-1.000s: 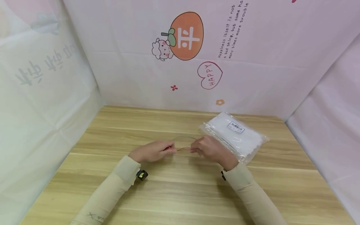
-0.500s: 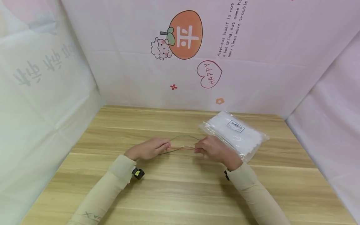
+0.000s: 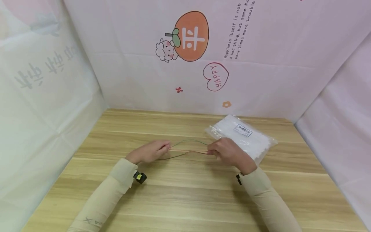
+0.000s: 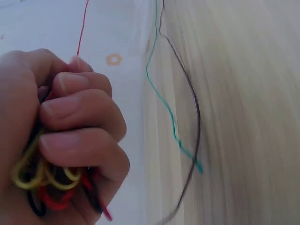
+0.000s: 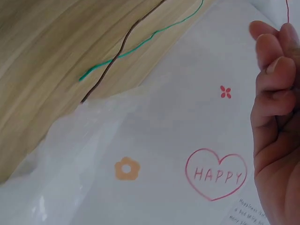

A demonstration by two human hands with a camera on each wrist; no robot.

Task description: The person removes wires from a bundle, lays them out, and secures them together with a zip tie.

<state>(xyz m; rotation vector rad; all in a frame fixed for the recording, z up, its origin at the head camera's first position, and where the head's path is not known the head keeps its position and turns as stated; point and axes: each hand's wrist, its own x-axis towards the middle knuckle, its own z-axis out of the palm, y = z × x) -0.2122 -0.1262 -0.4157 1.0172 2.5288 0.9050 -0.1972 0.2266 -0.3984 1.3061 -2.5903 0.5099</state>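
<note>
My left hand [image 3: 149, 151] grips a small bundle of thin coloured cords; its yellow loops [image 4: 27, 174] and red and black turns bulge out below the curled fingers in the left wrist view. From that hand a red cord [image 3: 186, 150] runs nearly straight across to my right hand [image 3: 227, 151], which pinches it between thumb and fingertips. A green cord [image 3: 189, 140] arcs loosely behind the red one, and a dark cord [image 3: 174, 157] curves in front. Both lie slack beside the hands, crossing each other in the wrist views. The rest of the bundle is hidden in the left palm.
A clear plastic bag [image 3: 243, 133] with white contents and a barcode label lies behind and right of the right hand on the wooden table [image 3: 185, 199]. Printed white sheets [image 3: 139, 74] hang at the back and both sides.
The hands have moved apart, left hand to the left and right hand to the right, and the red cord between them is longer and straighter. The dark cord has come free of the bundle.
</note>
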